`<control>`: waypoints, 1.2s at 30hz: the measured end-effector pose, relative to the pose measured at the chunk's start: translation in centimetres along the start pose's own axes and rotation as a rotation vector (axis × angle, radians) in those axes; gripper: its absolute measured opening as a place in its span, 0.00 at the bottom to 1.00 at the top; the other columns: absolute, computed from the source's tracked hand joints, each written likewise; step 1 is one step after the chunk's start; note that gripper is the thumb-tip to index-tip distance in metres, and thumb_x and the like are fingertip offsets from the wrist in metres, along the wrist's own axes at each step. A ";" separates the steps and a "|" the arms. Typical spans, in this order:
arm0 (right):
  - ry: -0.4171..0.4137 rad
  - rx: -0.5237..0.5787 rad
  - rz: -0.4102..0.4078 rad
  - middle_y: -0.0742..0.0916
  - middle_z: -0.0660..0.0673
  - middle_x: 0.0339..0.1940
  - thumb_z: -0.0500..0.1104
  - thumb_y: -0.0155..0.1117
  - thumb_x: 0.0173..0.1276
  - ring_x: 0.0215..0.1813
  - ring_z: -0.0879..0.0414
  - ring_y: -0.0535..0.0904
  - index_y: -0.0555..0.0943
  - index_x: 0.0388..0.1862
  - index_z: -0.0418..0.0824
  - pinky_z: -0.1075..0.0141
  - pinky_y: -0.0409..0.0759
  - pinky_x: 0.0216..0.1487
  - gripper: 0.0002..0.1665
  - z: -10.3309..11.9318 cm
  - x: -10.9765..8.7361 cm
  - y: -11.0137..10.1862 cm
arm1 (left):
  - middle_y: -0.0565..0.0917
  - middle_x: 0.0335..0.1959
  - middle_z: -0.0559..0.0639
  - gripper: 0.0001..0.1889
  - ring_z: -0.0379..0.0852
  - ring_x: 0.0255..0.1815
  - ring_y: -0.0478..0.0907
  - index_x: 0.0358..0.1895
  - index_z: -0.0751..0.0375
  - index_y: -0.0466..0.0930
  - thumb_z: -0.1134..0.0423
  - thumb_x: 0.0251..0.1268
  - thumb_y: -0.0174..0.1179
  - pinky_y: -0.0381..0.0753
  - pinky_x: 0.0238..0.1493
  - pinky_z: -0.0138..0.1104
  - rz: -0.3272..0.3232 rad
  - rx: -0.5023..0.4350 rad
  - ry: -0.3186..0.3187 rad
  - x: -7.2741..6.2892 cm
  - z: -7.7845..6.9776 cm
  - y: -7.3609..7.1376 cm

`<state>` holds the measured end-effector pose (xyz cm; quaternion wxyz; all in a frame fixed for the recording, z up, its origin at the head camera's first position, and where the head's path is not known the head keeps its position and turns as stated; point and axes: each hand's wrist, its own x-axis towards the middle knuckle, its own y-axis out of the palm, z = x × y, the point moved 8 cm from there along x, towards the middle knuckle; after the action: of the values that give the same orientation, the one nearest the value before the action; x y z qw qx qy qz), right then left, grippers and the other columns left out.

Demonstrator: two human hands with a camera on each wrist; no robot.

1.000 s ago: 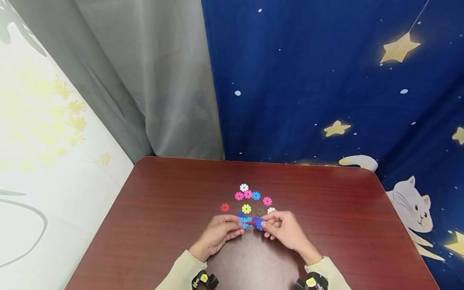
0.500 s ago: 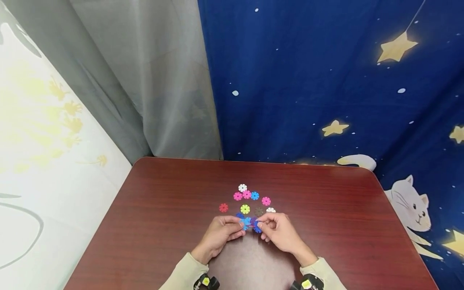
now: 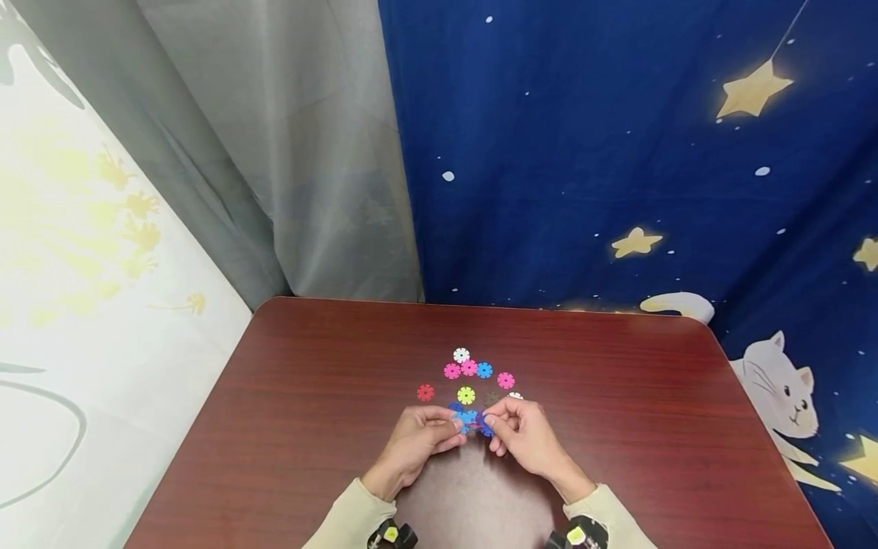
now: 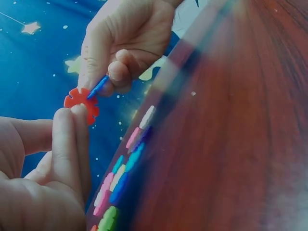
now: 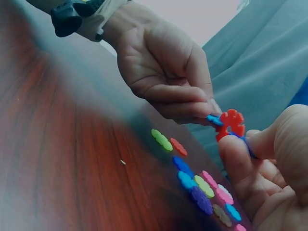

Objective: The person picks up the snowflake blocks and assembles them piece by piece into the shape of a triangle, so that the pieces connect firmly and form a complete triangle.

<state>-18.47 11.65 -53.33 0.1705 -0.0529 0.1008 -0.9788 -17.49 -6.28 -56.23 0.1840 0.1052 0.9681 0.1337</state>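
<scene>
My left hand (image 3: 418, 441) pinches a light blue notched disc (image 5: 214, 120) between thumb and fingers. A red notched disc (image 5: 234, 123) joins on to it at an angle. From the other side, my right hand (image 3: 533, 436) pinches a dark blue notched disc (image 4: 98, 87) whose edge meets the red one. Whether the dark blue disc is slotted fully in cannot be made out. Both hands are close together over the near-middle of the table, and the fingertips cover much of the pieces.
Several loose notched discs lie just beyond the hands on the brown table (image 3: 309, 374), among them a red (image 3: 425, 393), a yellow (image 3: 466, 396), a white (image 3: 461, 355) and a pink one (image 3: 505, 380). Curtains hang behind the table's far edge.
My right hand has shifted a little to the left, closer to the left hand, and its fingers now cover more of the dark blue disc. The left hand has barely moved.
</scene>
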 end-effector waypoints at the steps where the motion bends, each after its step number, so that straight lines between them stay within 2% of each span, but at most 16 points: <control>1: -0.002 -0.006 0.000 0.88 0.38 0.20 0.35 0.67 0.76 0.19 0.64 0.83 0.86 0.44 0.29 0.62 0.87 0.21 0.08 -0.1 0.1 -0.1 | 0.91 0.34 0.56 0.14 0.41 0.33 0.90 0.51 0.82 0.80 0.75 0.69 0.66 0.92 0.44 0.32 -0.001 -0.003 0.001 0.0 0.1 -0.1; 6: 0.024 -0.057 0.004 0.88 0.41 0.19 0.41 0.68 0.77 0.19 0.63 0.83 0.89 0.48 0.33 0.62 0.87 0.22 0.11 -1.1 0.3 -0.4 | 0.90 0.37 0.54 0.17 0.40 0.36 0.90 0.56 0.82 0.77 0.74 0.70 0.66 0.92 0.46 0.32 -0.018 -0.020 0.006 0.0 0.8 -0.7; 10: 0.038 -0.117 -0.019 0.88 0.42 0.21 0.40 0.69 0.76 0.18 0.62 0.81 0.89 0.48 0.38 0.63 0.84 0.19 0.08 -1.5 0.3 -0.9 | 0.90 0.37 0.53 0.17 0.40 0.36 0.89 0.57 0.81 0.76 0.74 0.71 0.64 0.92 0.45 0.31 -0.044 -0.032 0.011 -0.1 0.8 -1.7; 13: 0.003 -0.258 -0.061 0.89 0.47 0.25 0.38 0.73 0.72 0.19 0.64 0.79 0.90 0.46 0.40 0.68 0.80 0.19 0.07 -1.3 0.5 -1.4 | 0.91 0.38 0.53 0.16 0.40 0.36 0.90 0.57 0.80 0.77 0.73 0.72 0.64 0.92 0.45 0.32 -0.058 -0.041 0.007 -0.1 0.6 -2.4; 18: -0.080 -0.567 -0.068 0.83 0.56 0.29 0.42 0.81 0.63 0.26 0.68 0.74 0.91 0.48 0.43 0.73 0.74 0.29 0.15 -0.8 1.0 -1.0 | 0.90 0.39 0.53 0.14 0.40 0.36 0.90 0.56 0.77 0.78 0.73 0.74 0.63 0.92 0.45 0.32 -0.064 -0.056 -0.012 0.0 0.7 -2.9; 21: -0.102 -0.670 -0.037 0.79 0.57 0.29 0.44 0.82 0.62 0.29 0.66 0.70 0.91 0.51 0.44 0.72 0.71 0.33 0.19 -0.9 1.2 -0.3 | 0.90 0.38 0.52 0.13 0.40 0.36 0.89 0.55 0.76 0.78 0.72 0.74 0.62 0.92 0.44 0.31 -0.062 -0.058 -0.022 0.0 0.8 -2.9; 24: -0.104 -0.723 -0.025 0.77 0.57 0.28 0.44 0.83 0.61 0.31 0.66 0.68 0.91 0.50 0.46 0.72 0.70 0.33 0.18 -0.9 1.2 0.0 | 0.90 0.37 0.50 0.12 0.39 0.36 0.89 0.55 0.75 0.78 0.72 0.74 0.63 0.92 0.44 0.32 -0.055 -0.058 -0.026 0.0 0.8 -2.8; 28: -0.103 -0.676 -0.037 0.80 0.59 0.31 0.41 0.82 0.62 0.31 0.68 0.71 0.88 0.43 0.51 0.72 0.73 0.34 0.13 -1.0 1.1 -0.2 | 0.90 0.36 0.50 0.11 0.40 0.36 0.89 0.54 0.75 0.78 0.72 0.74 0.62 0.92 0.45 0.32 -0.057 -0.063 -0.025 0.1 0.9 -2.8; 32: -0.093 -0.510 -0.070 0.87 0.59 0.31 0.36 0.78 0.66 0.29 0.70 0.79 0.86 0.38 0.51 0.73 0.80 0.33 0.11 -0.7 0.9 -0.9 | 0.90 0.37 0.51 0.11 0.40 0.36 0.89 0.54 0.75 0.79 0.72 0.74 0.62 0.92 0.45 0.32 -0.068 -0.062 -0.026 0.2 1.0 -3.0; 36: -0.069 -0.359 -0.100 0.88 0.55 0.28 0.36 0.77 0.67 0.26 0.64 0.84 0.88 0.36 0.47 0.70 0.84 0.26 0.07 -0.2 0.5 -1.6 | 0.90 0.38 0.51 0.12 0.41 0.37 0.89 0.55 0.76 0.78 0.72 0.74 0.62 0.92 0.48 0.34 -0.076 -0.064 -0.024 0.3 1.0 -3.1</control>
<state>-19.49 12.95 -53.16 0.1131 -0.1208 0.2652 -0.9499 -17.82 -8.89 -58.18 0.2039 0.0639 0.9643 0.1564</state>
